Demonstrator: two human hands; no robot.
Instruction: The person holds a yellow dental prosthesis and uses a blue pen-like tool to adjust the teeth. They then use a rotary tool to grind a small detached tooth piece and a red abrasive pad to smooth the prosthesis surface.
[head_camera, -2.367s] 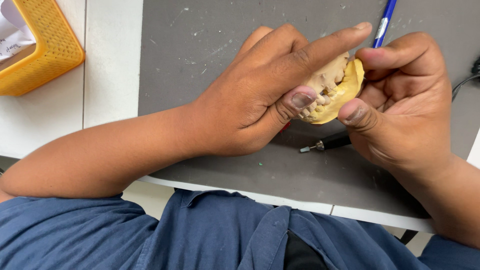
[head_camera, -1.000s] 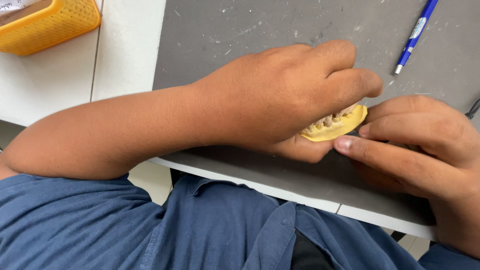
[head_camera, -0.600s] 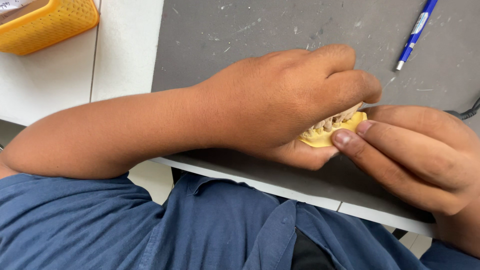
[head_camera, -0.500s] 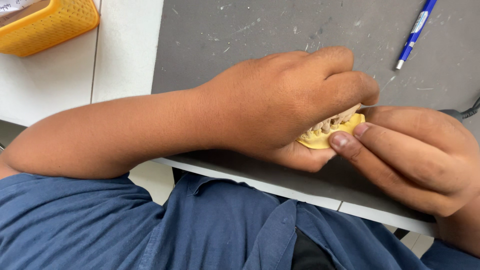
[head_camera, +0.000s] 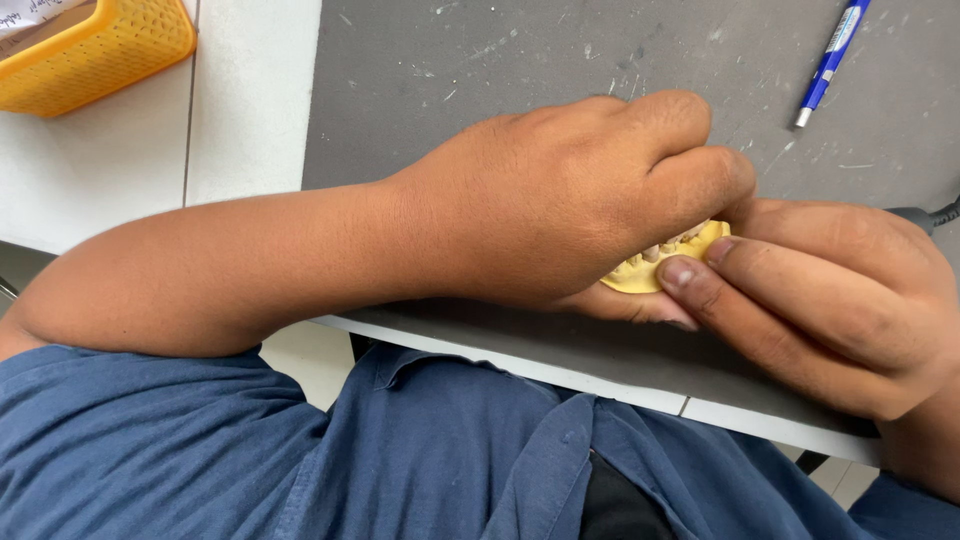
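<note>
A yellow dental cast (head_camera: 668, 262), with a row of pale model teeth showing along its upper edge, is held between both hands just above the near edge of the grey worktop (head_camera: 480, 90). For this close handwork the cast is best kept braced low against the worktop, pinched by its base and not by the teeth, with pressure kept light so that the brittle stone is not chipped.

The left hand (head_camera: 570, 200) is curled nearly closed over the cast, the fingers wrapped across its top and the thumb tucked beneath, so that most of it is hidden. The right hand (head_camera: 835, 300) is also mostly closed, and two fingertips (head_camera: 683, 274) are pressed against the exposed front rim. Whether a tool is held inside the right hand cannot be told.

A blue pen (head_camera: 832, 62) lies well apart at the far right, and a yellow perforated basket (head_camera: 95, 50) stands at the far left.
</note>
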